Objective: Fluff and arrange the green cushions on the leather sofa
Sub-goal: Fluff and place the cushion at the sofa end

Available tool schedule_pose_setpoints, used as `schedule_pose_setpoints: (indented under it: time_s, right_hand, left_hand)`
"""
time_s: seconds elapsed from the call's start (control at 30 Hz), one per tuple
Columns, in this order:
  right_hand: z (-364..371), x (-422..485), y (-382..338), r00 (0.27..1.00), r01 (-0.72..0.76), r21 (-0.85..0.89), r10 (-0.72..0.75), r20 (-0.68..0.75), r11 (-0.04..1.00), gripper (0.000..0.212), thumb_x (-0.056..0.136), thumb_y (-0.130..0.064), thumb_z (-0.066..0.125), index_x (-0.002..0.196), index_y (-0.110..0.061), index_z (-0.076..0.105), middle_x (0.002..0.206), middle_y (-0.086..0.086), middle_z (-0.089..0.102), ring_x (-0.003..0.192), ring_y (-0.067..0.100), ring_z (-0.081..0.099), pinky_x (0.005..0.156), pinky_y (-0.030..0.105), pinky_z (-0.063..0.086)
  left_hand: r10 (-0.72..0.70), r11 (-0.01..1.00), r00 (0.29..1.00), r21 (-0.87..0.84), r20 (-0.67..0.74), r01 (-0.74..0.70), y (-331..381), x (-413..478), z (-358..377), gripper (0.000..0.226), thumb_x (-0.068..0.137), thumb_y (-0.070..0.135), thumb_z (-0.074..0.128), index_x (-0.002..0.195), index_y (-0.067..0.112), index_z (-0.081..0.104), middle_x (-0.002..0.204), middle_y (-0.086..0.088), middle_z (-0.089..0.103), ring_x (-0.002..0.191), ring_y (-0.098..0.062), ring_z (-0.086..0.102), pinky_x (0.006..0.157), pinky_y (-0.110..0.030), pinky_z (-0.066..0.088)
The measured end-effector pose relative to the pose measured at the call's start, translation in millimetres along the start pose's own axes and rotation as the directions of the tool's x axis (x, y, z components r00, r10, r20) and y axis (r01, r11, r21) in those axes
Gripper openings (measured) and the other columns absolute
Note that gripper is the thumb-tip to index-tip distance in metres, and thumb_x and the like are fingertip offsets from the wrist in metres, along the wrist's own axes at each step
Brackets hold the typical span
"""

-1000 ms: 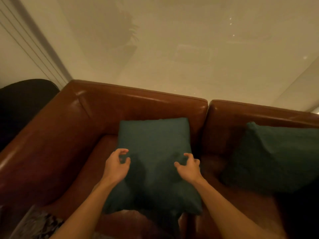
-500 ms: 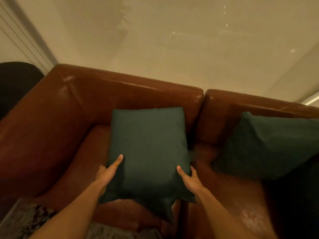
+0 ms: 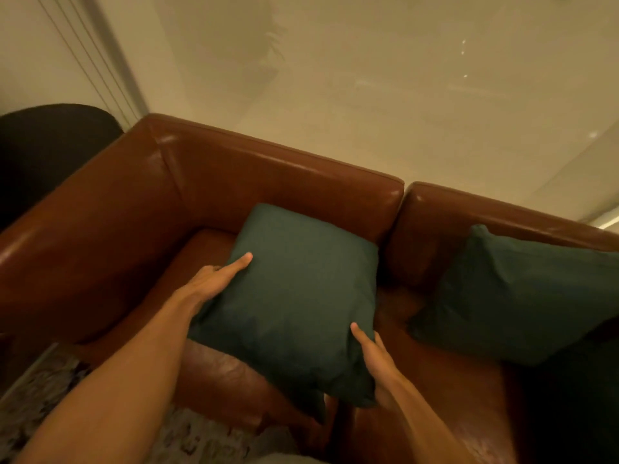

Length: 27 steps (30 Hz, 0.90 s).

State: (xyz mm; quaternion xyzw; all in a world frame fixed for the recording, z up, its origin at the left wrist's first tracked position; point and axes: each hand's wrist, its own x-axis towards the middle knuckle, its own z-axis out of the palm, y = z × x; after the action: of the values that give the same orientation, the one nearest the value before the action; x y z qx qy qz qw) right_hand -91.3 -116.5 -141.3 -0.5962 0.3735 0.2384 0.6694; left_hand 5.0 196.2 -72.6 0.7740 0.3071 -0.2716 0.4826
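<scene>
1. Pale, glossy wall (image 3: pixel 368 95) fills the background ahead of you.
2. Below it runs the brown leather sofa (image 3: pixel 284 182), two sections side by side.
3. Your near cushion (image 3: pixel 294 303), green, stands tilted on the left section's seat, its top by the backrest.
4. A second cushion (image 3: pixel 516 296) leans on the right section.
5. Your left hand (image 3: pixel 214 283) clasps the near cushion's left edge, thumb on its face, fingers tucked behind.
6. Your right hand (image 3: pixel 371 356) clasps its lower right edge the same way.
</scene>
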Motion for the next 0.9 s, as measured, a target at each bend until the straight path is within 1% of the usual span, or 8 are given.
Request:
schedule_pose_setpoints:
  time_s: [0.07, 0.2, 0.33, 0.47, 0.53, 0.63, 0.77, 0.9]
  right_hand:
    - [8, -4, 5, 1.0, 0.009, 0.056, -0.01, 0.014, 0.998, 0.071, 0.072, -0.049, 0.078, 0.132, -0.021, 0.052, 0.122, 0.003, 0.068, 0.109, 0.029, 0.066, 0.099, 0.05, 0.051]
    - [20, -9, 2, 0.998, 0.042, 0.148, -0.047, 0.029, 0.988, 0.062, 0.081, -0.042, 0.074, 0.135, -0.023, 0.051, 0.122, 0.004, 0.068, 0.11, 0.028, 0.066, 0.101, 0.051, 0.049]
    - [44, -15, -4, 0.996, 0.081, 0.128, -0.084, 0.017, 0.988, 0.105, 0.052, -0.069, 0.076, 0.143, -0.027, 0.042, 0.133, 0.002, 0.06, 0.118, 0.027, 0.06, 0.105, 0.05, 0.047]
    - [89, -21, -5, 0.994, 0.095, 0.143, -0.101, 0.033, 0.985, 0.144, 0.031, -0.083, 0.076, 0.153, -0.027, 0.02, 0.145, -0.004, 0.044, 0.133, 0.027, 0.048, 0.111, 0.05, 0.039]
    - [117, -23, -6, 0.993, 0.106, 0.146, -0.111, 0.03, 0.984, 0.125, 0.048, -0.078, 0.075, 0.15, -0.026, 0.023, 0.142, 0.0, 0.048, 0.128, 0.028, 0.05, 0.111, 0.049, 0.04]
    - [161, -30, -6, 0.994, 0.098, 0.143, -0.103, 0.027, 0.985, 0.09, 0.077, -0.052, 0.073, 0.147, -0.028, 0.021, 0.127, 0.005, 0.052, 0.113, 0.027, 0.055, 0.102, 0.043, 0.045]
    - [228, -36, 0, 0.991, 0.088, 0.166, -0.103, 0.088, 0.982, 0.092, 0.081, -0.04, 0.074, 0.152, -0.035, 0.015, 0.134, 0.005, 0.051, 0.111, 0.023, 0.053, 0.098, 0.039, 0.045]
    - [292, -36, 11, 0.981, 0.061, 0.168, -0.09, 0.171, 0.984, 0.08, 0.083, -0.036, 0.073, 0.15, -0.034, 0.03, 0.13, 0.003, 0.057, 0.113, 0.023, 0.059, 0.1, 0.042, 0.049]
  left_hand:
    - [0.037, 0.998, 0.999, -0.053, 0.034, -0.035, -3, -5, -6, 0.09, 0.049, 0.078, 0.078, 0.113, 0.015, 0.071, 0.107, -0.002, 0.074, 0.092, -0.021, 0.072, 0.09, -0.038, 0.055]
    - [0.159, 0.987, 0.977, 0.02, -0.142, -0.158, -7, -11, -17, 0.068, 0.04, 0.072, 0.084, 0.092, 0.031, 0.073, 0.107, 0.002, 0.074, 0.097, -0.023, 0.07, 0.092, -0.043, 0.055]
    - [0.295, 0.954, 0.94, 0.107, -0.173, -0.28, 7, -20, -42, 0.044, 0.071, 0.047, 0.082, 0.11, 0.032, 0.07, 0.11, 0.003, 0.07, 0.105, -0.023, 0.064, 0.097, -0.041, 0.05]
    - [0.364, 0.927, 0.906, 0.177, -0.218, -0.33, 6, -23, -89, 0.047, 0.07, 0.048, 0.078, 0.115, 0.037, 0.069, 0.109, 0.008, 0.073, 0.106, -0.021, 0.066, 0.098, -0.043, 0.051]
    - [0.389, 0.913, 0.888, 0.228, -0.244, -0.338, 4, -23, -116, 0.047, 0.069, 0.052, 0.074, 0.114, 0.04, 0.068, 0.109, 0.009, 0.074, 0.106, -0.022, 0.066, 0.097, -0.043, 0.051]
    - [0.433, 0.885, 0.853, 0.318, -0.29, -0.341, 2, -21, -155, 0.049, 0.069, 0.058, 0.066, 0.116, 0.043, 0.065, 0.114, 0.006, 0.072, 0.112, -0.027, 0.063, 0.098, -0.046, 0.049]
    - [0.476, 0.844, 0.817, 0.431, -0.325, -0.32, -8, -12, -207, 0.036, 0.079, 0.052, 0.064, 0.115, 0.044, 0.063, 0.119, 0.002, 0.069, 0.119, -0.035, 0.057, 0.099, -0.049, 0.046]
    - [0.506, 0.809, 0.781, 0.515, -0.367, -0.283, -23, -1, -255, 0.042, 0.078, 0.058, 0.059, 0.117, 0.043, 0.06, 0.123, -0.001, 0.068, 0.12, -0.037, 0.057, 0.097, -0.05, 0.047]
